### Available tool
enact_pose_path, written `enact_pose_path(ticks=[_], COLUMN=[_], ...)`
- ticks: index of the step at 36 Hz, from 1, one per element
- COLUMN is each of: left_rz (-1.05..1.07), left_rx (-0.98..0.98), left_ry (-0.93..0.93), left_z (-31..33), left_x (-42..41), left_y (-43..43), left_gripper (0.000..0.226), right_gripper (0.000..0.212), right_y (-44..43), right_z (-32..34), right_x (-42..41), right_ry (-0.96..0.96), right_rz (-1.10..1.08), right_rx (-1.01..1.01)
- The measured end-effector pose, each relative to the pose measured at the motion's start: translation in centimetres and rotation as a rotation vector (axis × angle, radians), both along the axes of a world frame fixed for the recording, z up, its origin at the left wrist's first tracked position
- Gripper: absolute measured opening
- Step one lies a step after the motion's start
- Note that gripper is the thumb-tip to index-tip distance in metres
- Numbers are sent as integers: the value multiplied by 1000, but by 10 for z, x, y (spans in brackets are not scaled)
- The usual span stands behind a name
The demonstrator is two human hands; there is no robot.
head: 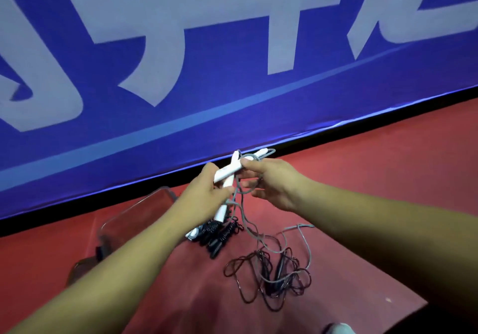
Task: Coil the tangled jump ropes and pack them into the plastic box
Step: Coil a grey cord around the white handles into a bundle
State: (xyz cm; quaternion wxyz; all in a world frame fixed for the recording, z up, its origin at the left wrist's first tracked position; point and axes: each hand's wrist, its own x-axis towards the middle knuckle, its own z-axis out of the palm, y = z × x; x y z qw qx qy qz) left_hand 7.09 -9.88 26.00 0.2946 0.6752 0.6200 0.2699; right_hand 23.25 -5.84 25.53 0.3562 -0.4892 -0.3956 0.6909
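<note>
**White handles held up beside the box, grey rope trailing down**

The clear plastic box [110, 226] sits on the red floor [388, 168] at the left. It is partly hidden under the left forearm, and its far corner lies near the foot of the blue banner [181, 106].

Just right of the box and raised above it, the left hand [207, 194] has its fingers curled round the white handles [227, 174]. The handles cross each other in an X, with their tips pointing toward the banner.

Below that hand, just beside the box's right side, a black coiled rope [219, 232] lies bunched on the floor. One more white handle end lies against it.

Further right of the box, level with the left hand, the right hand [271, 182] meets the handles. Its forefinger touches one of them, and its bent fingers pinch loops of the grey rope [245, 219]. That rope hangs from the handles and runs down to the floor.

Well right of the box, a dark tangled rope [269, 282] sprawls in loose loops, with the grey rope's slack lying across it.
</note>
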Motion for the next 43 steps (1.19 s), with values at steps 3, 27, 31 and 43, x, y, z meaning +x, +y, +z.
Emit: enact_pose_path(ticks=[3, 27, 31, 43], left_rz=[30, 225, 2, 44], left_rx=[-129, -499, -514, -507], left_ry=[-234, -984, -901, -738], left_z=[-4, 24, 22, 25], left_x=[-6, -21, -13, -13], left_y=[-2, -4, -13, -10], left_gripper=[33, 25, 20, 29], right_gripper=[8, 10, 6, 33], right_y=[2, -7, -14, -1], right_z=[8, 21, 17, 14], right_x=[4, 22, 8, 12], right_ry=[-25, 47, -61, -489], right_rz=[-18, 269, 313, 39], right_rx=[47, 43, 147, 443])
